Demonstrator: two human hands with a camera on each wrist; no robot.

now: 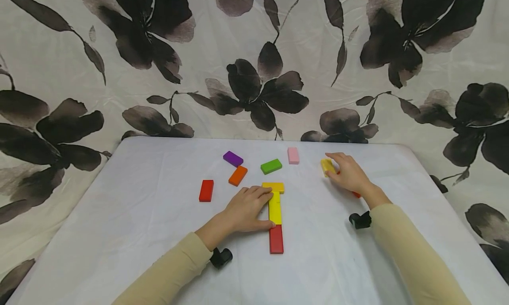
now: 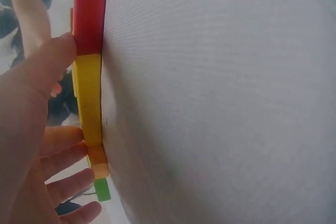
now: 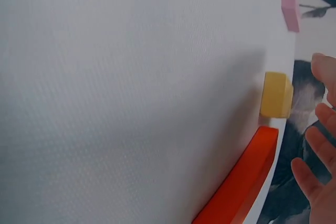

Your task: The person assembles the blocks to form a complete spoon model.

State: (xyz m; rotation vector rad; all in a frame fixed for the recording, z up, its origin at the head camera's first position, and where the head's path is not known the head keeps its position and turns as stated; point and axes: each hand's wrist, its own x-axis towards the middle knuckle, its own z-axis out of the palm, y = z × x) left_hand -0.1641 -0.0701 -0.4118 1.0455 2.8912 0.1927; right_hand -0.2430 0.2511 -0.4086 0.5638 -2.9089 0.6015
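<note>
A column of flat wooden blocks lies mid-table: a red block [image 1: 276, 241] nearest, bright yellow [image 1: 275, 213] beyond it, and a darker yellow block [image 1: 278, 187] crosswise at the far end. Beside it, my left hand [image 1: 244, 211] touches the column with extended fingers; its thumb [image 2: 62, 51] lies where red meets yellow. Over on the right, my right hand [image 1: 351, 177] is spread around a yellow block [image 1: 327, 167]. In the right wrist view, its fingers stand apart from that yellow block [image 3: 274, 95]. An orange-red block [image 3: 241, 177] lies under this hand, mostly hidden in the head view.
Beyond the column lie green [image 1: 271, 166] and pink [image 1: 293, 155] blocks. Purple [image 1: 233, 158], orange [image 1: 237, 176] and red [image 1: 206, 190] blocks sit to the left. A white cloth [image 1: 159, 185] covers the table, with a floral cloth [image 1: 254, 31] behind.
</note>
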